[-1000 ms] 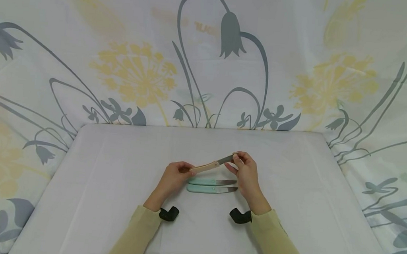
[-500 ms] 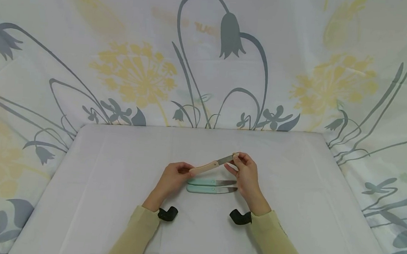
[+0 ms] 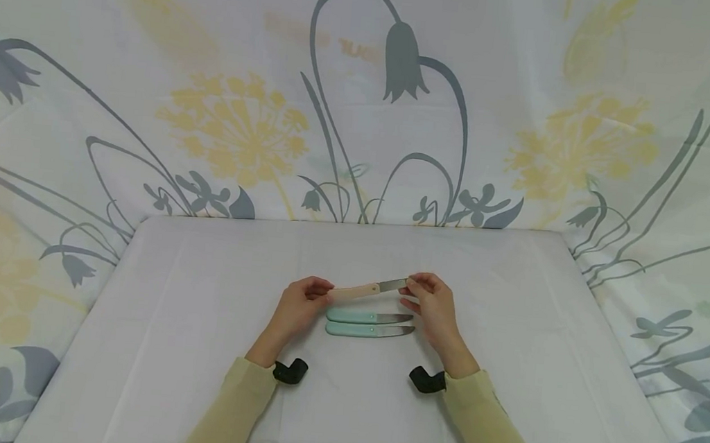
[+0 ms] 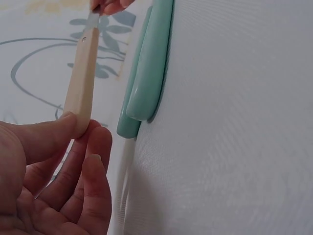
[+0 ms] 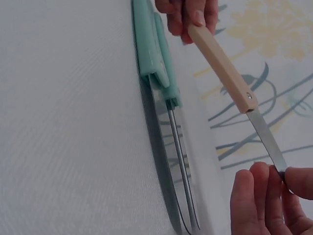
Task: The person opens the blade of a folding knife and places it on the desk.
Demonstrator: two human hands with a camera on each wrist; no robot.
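Observation:
A folding knife with a beige handle (image 3: 354, 292) is stretched between both hands, its blade (image 3: 392, 285) unfolded to the right. My left hand (image 3: 299, 307) pinches the handle's end between thumb and fingers, plain in the left wrist view. At the blade tip, my right hand (image 3: 437, 313) pinches with thumb and fingertips; the very tip is hidden there. Just nearer to me lie two folding knives with mint-green handles, the farther one (image 3: 350, 316) and the nearer one (image 3: 349, 329), side by side with blades out to the right.
A white cloth covers the table (image 3: 201, 265). Behind it and at both sides hangs a floral-patterned curtain (image 3: 364, 111). Black wrist mounts (image 3: 290, 371) sit at both sleeve cuffs.
The beige-handled knife has come down at its blade end and lies more level now. Both hands have shifted slightly apart, and the mint-green knives have not moved.

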